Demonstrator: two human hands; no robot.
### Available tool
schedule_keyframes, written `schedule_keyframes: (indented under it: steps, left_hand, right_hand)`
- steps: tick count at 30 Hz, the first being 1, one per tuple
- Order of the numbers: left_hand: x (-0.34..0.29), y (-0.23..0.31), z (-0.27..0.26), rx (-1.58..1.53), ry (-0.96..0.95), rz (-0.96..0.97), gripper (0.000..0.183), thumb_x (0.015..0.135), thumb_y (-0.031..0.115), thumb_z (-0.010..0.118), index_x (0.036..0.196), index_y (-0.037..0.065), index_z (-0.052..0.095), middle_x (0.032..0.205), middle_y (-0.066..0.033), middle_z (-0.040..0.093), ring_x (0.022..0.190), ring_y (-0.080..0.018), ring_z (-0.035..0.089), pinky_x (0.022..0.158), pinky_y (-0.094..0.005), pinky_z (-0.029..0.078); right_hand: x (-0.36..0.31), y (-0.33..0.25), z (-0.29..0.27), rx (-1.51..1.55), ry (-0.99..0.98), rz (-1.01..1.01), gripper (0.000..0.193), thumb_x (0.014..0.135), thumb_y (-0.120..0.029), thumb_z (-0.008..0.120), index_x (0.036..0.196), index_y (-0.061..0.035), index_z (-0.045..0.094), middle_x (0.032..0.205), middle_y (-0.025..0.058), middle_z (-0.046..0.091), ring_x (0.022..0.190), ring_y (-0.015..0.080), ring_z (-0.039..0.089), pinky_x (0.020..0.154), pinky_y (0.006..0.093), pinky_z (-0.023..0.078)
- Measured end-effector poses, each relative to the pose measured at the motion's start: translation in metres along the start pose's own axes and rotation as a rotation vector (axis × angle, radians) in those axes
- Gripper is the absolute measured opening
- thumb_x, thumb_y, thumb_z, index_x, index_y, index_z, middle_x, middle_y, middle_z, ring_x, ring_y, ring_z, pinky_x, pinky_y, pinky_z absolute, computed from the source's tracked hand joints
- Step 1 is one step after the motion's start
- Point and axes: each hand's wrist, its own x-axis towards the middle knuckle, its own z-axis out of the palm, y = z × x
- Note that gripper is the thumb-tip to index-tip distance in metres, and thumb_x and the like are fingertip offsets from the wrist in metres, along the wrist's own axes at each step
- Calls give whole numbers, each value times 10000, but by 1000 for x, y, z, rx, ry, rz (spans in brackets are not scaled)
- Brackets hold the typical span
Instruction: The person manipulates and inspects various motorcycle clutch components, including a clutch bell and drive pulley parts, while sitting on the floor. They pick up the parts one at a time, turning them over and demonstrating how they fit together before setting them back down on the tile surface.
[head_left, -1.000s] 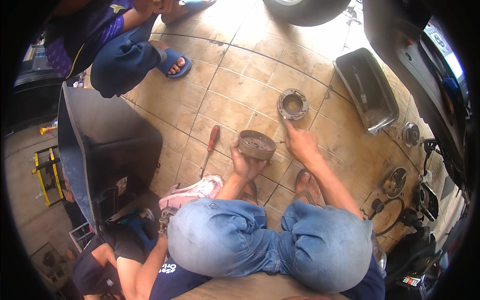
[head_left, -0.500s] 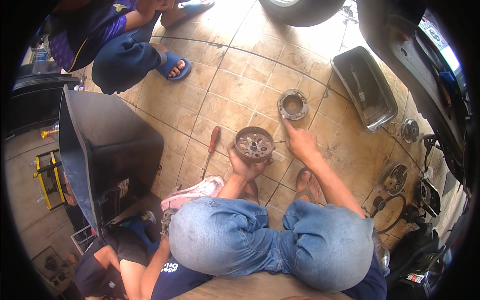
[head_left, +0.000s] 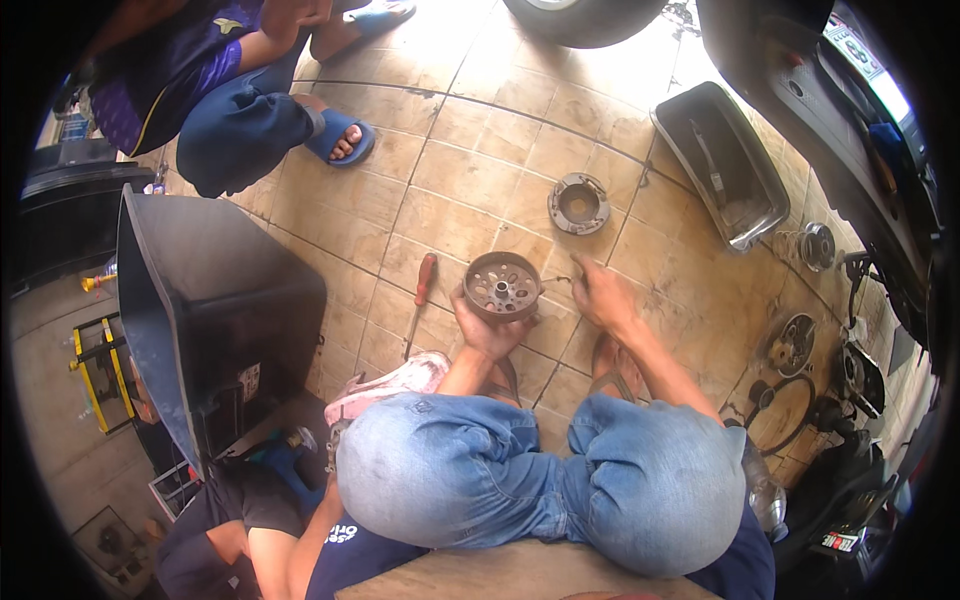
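Those are well-worn blue jeans (head_left: 545, 490) across the bottom of the frame, rubbed pale over the rounded knees (head_left: 660, 490), deep creases bunched between, a centre seam (head_left: 562, 500) showing. Near the middle, sandals (head_left: 606, 381) with dull brownish straps.

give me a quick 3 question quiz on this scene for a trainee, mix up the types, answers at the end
1. Multiple choice: what does the left hand hold?
a) a sandal
b) a round metal drum
c) a tray

2. True or false: the right hand is gripping the ring-shaped metal part.

3. Fill in the blank: in the picture, the red-handled screwdriver lies to the ____ of the round metal drum.

Key:
1. b
2. False; the ring-shaped metal part lies on the tiled floor
3. left
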Motion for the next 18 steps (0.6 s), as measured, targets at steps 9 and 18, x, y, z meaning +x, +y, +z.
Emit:
schedule_keyframes:
  steps: [9, 18]
  left_hand:
    - [4, 0, 5, 29, 134, -31, 778, 855, 728, 331, 1388, 224, 590, 1367, -60, 614, 1173, -297, 605, 869, -520, 479]
    - [10, 6, -18, -21, 117, -47, 770, 853, 719, 366, 1386, 212, 592, 1355, -57, 612, 1182, -281, 584, 877, -500, 459]
  right_hand:
    - [13, 26, 6, 99, 228, 38, 546, 865, -225, 746, 1366, -103, 568, 1222, 249, 656, 1074, 417, 651, 881, 493, 536]
    - [74, 1, -40, -336, 296, -237, 1188, 691, -294, 914, 1631, -138, 206, 1539, 234, 390, 1374, 430, 412, 1137, 550, 354]
